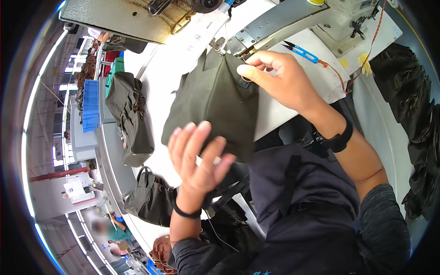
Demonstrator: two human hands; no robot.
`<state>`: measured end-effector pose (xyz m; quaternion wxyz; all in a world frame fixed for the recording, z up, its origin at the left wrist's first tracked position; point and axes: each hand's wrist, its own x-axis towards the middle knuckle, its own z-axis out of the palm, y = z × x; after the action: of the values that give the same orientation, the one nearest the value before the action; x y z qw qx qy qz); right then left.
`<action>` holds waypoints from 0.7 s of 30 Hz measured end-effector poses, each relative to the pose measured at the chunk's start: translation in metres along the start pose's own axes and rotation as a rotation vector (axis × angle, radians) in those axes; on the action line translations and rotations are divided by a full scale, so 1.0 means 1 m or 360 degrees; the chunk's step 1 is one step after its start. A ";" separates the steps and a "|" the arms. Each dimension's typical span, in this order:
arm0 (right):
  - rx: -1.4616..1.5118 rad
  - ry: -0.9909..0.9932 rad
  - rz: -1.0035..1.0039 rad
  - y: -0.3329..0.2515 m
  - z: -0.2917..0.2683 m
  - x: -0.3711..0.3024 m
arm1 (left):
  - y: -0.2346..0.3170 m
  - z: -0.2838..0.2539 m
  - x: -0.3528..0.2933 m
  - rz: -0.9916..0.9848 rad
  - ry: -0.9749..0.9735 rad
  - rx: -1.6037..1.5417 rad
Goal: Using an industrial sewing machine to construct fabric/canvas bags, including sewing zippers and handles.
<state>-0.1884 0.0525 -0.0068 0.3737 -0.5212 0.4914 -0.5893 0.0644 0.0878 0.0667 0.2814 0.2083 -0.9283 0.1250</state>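
A dark olive fabric bag (pixel 215 101) lies under the sewing machine's needle area (pixel 220 46), with its peaked end at the presser foot. My right hand (pixel 279 78) is closed in a pinch at the bag's upper right edge, beside a small brass-coloured ring (pixel 245 79) and a dark tab. What lies between thumb and forefinger is mostly hidden. Over the bag's lower left part, my left hand (pixel 197 158) has its fingers spread, slightly blurred. Whether it touches the fabric I cannot tell.
Blue thread snips (pixel 301 52) lie right of the machine arm (pixel 284 27). More olive bags (pixel 128 117) sit along the left of the white table (pixel 158 91), one (pixel 150 199) nearer me. Dark olive pieces (pixel 408 101) hang at the right. A blue crate (pixel 90 105) stands far left.
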 end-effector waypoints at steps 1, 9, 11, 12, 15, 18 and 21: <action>0.0030 -0.0036 0.0108 0.001 0.003 -0.001 | -0.014 0.008 -0.002 -0.0209 -0.0002 0.0019; 0.0260 0.0096 -0.0017 0.005 0.032 -0.008 | 0.001 0.031 0.021 -0.0473 -0.0371 0.0204; 0.0494 0.0072 0.0040 0.002 0.032 -0.003 | -0.012 0.067 0.034 -0.0297 -0.0174 0.0108; 0.0597 0.0075 0.0162 0.000 0.031 0.000 | -0.017 0.080 0.037 -0.0292 -0.0120 0.0041; 0.0795 -0.0092 0.0253 -0.007 0.016 0.001 | -0.016 0.101 0.032 -0.0327 0.0122 -0.0002; 0.0738 -0.0147 0.0391 -0.010 0.005 0.000 | -0.008 0.105 0.028 -0.0529 0.0155 -0.0145; 0.0669 -0.0150 0.0316 -0.007 0.005 0.002 | -0.007 0.101 0.034 -0.0555 0.0115 -0.0096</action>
<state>-0.1830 0.0515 -0.0003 0.5526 -0.4081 0.3887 -0.6140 -0.0058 0.0355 0.0048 0.3381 0.3528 -0.8708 0.0538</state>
